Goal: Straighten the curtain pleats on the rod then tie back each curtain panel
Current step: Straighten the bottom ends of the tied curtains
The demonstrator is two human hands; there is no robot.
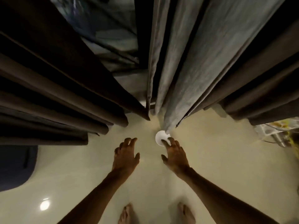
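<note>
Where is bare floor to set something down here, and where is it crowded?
Bare floor lies between the dark curtain's hem, the left hand and the dark shape at left; another patch lies right of the right hand. Crowded: around the white disc at the grey curtain's hem, and the clutter far right.

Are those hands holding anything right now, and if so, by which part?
Nothing is gripped. The left hand is empty. The right hand is open; its fingertips overlap a white disc by the grey curtain hem, contact unclear.
</note>
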